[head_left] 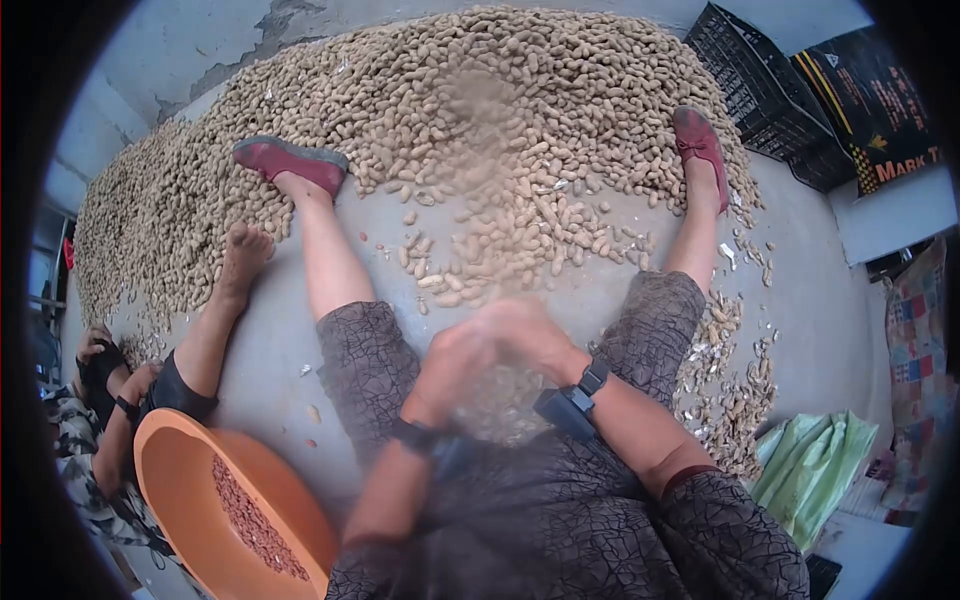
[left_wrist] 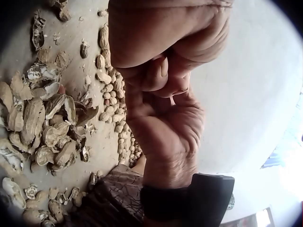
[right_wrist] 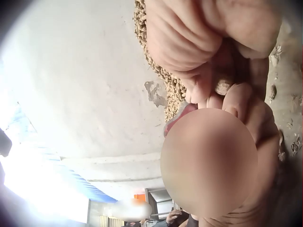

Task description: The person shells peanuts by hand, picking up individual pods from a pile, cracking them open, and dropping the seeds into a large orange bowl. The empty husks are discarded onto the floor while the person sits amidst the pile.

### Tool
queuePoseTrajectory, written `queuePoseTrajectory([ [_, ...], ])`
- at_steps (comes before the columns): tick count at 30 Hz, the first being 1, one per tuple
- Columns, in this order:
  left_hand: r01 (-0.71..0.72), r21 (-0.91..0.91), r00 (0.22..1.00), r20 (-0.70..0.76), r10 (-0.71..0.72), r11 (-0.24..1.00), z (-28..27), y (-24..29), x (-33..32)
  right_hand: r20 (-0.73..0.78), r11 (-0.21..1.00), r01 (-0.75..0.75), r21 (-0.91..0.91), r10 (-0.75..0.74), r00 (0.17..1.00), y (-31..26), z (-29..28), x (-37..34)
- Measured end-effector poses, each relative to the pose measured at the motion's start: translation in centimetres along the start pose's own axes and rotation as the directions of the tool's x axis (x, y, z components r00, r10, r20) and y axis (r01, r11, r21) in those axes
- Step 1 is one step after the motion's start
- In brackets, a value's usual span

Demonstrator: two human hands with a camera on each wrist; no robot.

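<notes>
Both hands meet above the lap in the head view, the left hand (head_left: 455, 365) against the right hand (head_left: 530, 335), both blurred. A peanut (right_wrist: 223, 86) shows between them in the right wrist view, pinched by the curled fingers of the right hand (right_wrist: 189, 42) above and the left hand (right_wrist: 258, 123) below. The left wrist view has the left hand (left_wrist: 165, 33) on top, its thumb bent in against the right hand (left_wrist: 165, 125); the peanut is hidden there. Below the hands lie broken shells (left_wrist: 52, 123), blurred in the head view.
A large peanut heap (head_left: 450, 110) spreads beyond the feet, with loose peanuts (head_left: 560, 225) between the legs. An orange basin (head_left: 180, 480) containing red kernels (head_left: 250, 520) stands at left, beside another seated person. A black crate (head_left: 765, 95) and green sack (head_left: 815, 470) are at right.
</notes>
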State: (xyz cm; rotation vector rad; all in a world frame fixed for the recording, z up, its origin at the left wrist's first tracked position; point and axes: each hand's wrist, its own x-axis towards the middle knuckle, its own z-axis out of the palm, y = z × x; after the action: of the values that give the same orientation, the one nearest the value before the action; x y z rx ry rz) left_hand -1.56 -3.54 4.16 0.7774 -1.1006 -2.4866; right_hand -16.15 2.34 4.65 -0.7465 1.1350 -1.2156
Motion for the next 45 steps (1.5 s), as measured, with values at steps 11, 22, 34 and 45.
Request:
queuePoseTrajectory([
  [11, -0.033, 0.106, 0.996, 0.086, 0.024, 0.994, 1.0, 1.3, -1.5, 0.054, 0.981, 0.011, 0.194, -0.022, 0.998, -0.6, 0.7, -2.3],
  [22, -0.247, 0.389, 0.969, 0.105, 0.224, 0.888, -1.7, -2.9, -0.6, -0.066, 0.996, 0.029, -0.081, -0.035, 0.997, 1.5, 1.0, -2.5],
  [34, -0.258, 0.335, 0.918, -0.208, 0.338, 0.906, 2.3, -1.9, -1.7, -0.044, 0.982, -0.183, 0.043, 0.184, 0.982, -0.5, 1.3, -3.1],
  [45, -0.238, 0.659, 0.883, -0.159, 0.442, 0.713, -0.8, -3.2, -0.6, -0.174, 0.99, -0.099, 0.104, 0.116, 0.978, 1.4, 2.1, -2.7],
])
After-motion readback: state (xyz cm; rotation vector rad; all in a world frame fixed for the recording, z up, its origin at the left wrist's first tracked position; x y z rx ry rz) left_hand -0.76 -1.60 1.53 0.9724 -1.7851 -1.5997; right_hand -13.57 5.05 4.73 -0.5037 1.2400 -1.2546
